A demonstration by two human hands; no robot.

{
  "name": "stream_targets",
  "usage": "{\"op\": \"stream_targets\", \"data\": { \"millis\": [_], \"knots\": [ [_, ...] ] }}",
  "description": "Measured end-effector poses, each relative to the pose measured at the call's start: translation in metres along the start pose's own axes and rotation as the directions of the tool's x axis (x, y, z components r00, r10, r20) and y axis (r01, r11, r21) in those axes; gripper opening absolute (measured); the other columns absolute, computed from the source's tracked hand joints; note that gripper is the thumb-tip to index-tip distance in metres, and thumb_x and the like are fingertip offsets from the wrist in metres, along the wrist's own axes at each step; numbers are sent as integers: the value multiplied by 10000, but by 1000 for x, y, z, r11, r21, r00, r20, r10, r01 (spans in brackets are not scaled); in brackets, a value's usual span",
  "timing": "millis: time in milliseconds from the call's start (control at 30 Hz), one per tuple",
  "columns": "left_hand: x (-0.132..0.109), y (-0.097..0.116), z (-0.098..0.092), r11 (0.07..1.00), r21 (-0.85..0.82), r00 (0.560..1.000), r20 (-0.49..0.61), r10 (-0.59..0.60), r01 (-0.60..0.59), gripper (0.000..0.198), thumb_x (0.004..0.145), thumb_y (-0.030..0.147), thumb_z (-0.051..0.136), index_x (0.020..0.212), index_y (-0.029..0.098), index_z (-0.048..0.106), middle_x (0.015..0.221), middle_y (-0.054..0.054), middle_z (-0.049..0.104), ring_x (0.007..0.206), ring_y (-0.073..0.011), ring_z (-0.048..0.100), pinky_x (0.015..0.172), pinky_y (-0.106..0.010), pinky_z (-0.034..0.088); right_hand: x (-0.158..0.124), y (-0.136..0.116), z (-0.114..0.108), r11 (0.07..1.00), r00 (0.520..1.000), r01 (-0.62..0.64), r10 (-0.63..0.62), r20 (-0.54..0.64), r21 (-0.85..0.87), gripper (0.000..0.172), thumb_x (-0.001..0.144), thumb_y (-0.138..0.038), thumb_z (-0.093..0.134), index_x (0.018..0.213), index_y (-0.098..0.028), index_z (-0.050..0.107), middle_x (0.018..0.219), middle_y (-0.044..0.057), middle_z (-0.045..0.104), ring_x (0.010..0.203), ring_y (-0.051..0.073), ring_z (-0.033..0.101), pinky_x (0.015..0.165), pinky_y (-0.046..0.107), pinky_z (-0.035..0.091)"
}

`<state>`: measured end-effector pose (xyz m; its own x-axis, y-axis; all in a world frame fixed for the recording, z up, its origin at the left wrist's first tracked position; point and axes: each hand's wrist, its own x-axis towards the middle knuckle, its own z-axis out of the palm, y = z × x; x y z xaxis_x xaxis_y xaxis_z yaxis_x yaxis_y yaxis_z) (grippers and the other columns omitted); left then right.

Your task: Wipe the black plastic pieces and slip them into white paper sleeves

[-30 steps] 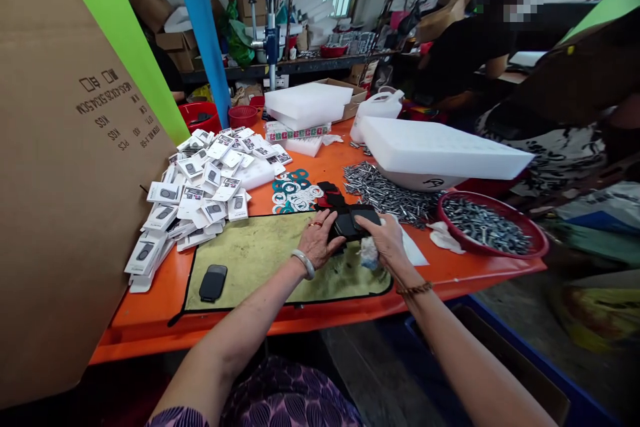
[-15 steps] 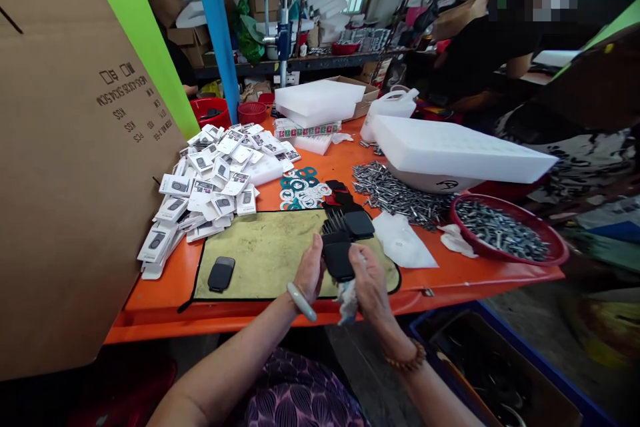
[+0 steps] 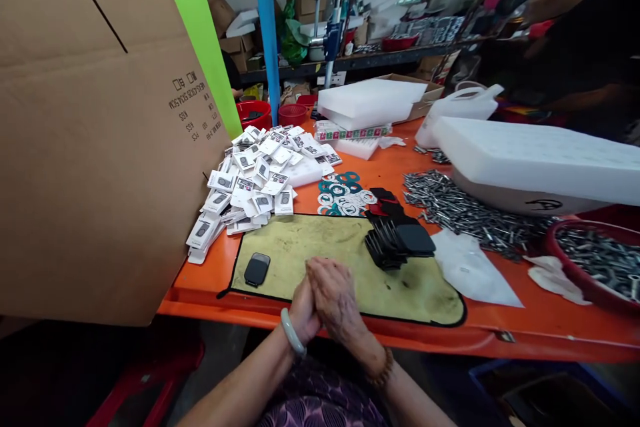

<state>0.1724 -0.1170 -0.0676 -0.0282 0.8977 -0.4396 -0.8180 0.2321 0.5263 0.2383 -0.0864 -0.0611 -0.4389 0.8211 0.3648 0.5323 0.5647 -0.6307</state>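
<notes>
My left hand (image 3: 303, 307) and my right hand (image 3: 336, 293) are pressed together over the front edge of a yellow-green mat (image 3: 320, 240). The right one is wrapped over the fingers of the left, so whatever lies between the palms is hidden. On the mat to the left rests a flat black case (image 3: 257, 269) with rounded corners. A cluster of thin black pieces (image 3: 385, 244) stands to the right of my hands. Against it leans a black square piece (image 3: 416, 240).
Small white boxes (image 3: 263, 190) are heaped at left beside a large cardboard box (image 3: 120, 147). Behind the mat lie teal and white rings (image 3: 345, 193). Loose metal parts (image 3: 460, 213), white foam (image 3: 540, 150) and a red basket (image 3: 560, 247) occupy the right. Another person (image 3: 595, 60) is at far right.
My hands have come together and moved left of the black pieces. The black case and the cloth they held no longer show in them. The view has swung left.
</notes>
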Motion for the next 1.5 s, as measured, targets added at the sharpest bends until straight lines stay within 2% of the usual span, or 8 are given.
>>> {"op": "stream_targets", "data": {
  "millis": [167, 300, 467, 633, 767, 1033, 1300, 1500],
  "knots": [
    [-2, -3, -2, 991, 101, 993, -75, 92, -84, 488, 625, 515, 794, 900, 138, 655, 843, -71, 706, 885, -223, 661, 819, -320, 507, 21, 34, -6, 981, 978, -192, 194, -71, 35, 251, 905, -272, 379, 783, -200, 587, 793, 90, 631, 765, 220, 577, 727, 351, 474],
    [11, 17, -30, 887, 403, 953, -97, 286, -225, 445, 734, 518, 690, 949, 131, 649, 835, -55, 693, 792, -185, 642, 746, -285, 496, 4, 55, -34, 940, 934, -327, 304, 189, 100, 297, 858, -366, 465, 605, -224, 531, 550, -2, 541, 535, 160, 501, 530, 269, 408],
    [35, 49, -82, 456, 886, 805, -208, 555, -85, 300, 794, 226, 575, 1069, 115, 618, 955, -103, 671, 911, -235, 630, 869, -371, 486, -8, 73, -108, 919, 920, -392, 391, -41, -42, 438, 832, -561, 489, 557, -224, 550, 578, 7, 572, 583, 158, 532, 589, 268, 422],
    [34, 47, -100, -22, 1000, 727, 0, 686, 21, 435, 796, 140, 502, 1225, 101, 562, 1158, -186, 593, 1177, -309, 527, 1027, -485, 396, 22, 95, -165, 777, 855, -514, 431, -288, -363, 505, 770, -642, 539, 1000, -204, 638, 1056, 117, 659, 969, 289, 606, 779, 372, 456],
    [36, 31, -63, -203, 978, 685, 186, 705, -56, 493, 817, 180, 512, 1305, 114, 496, 1384, -215, 436, 1331, -345, 374, 1071, -548, 336, 44, 100, -163, 694, 820, -550, 553, -144, -465, 687, 726, -711, 562, 1151, -171, 584, 1131, 158, 640, 1027, 315, 606, 791, 380, 459],
    [103, -20, 72, -243, 712, 691, 700, 179, -659, 563, 852, 178, 491, 1404, 161, 385, 1504, -162, 355, 1425, -291, 266, 1150, -503, 273, 60, 126, -158, 741, 785, -584, 619, 1, -331, 467, 650, -588, 670, 902, -197, 622, 847, 84, 692, 822, 263, 652, 676, 327, 470],
    [117, -30, 70, -302, 693, 700, 707, 101, -655, 587, 891, 218, 475, 1448, 166, 297, 1540, -158, 298, 1429, -276, 266, 1155, -509, 250, 44, 133, -143, 739, 713, -674, 657, -245, 16, 630, 537, -589, 724, 978, -167, 566, 891, 87, 647, 845, 263, 605, 732, 358, 476],
    [114, -15, 77, -176, 715, 713, 696, 85, -677, 549, 867, 198, 487, 1402, 133, 379, 1520, -172, 329, 1414, -258, 302, 1164, -458, 254, 14, 125, -148, 719, 481, -668, 612, -628, 190, 534, 623, -522, 676, 989, -159, 533, 971, 110, 597, 895, 261, 567, 813, 373, 461]
  ]
}}
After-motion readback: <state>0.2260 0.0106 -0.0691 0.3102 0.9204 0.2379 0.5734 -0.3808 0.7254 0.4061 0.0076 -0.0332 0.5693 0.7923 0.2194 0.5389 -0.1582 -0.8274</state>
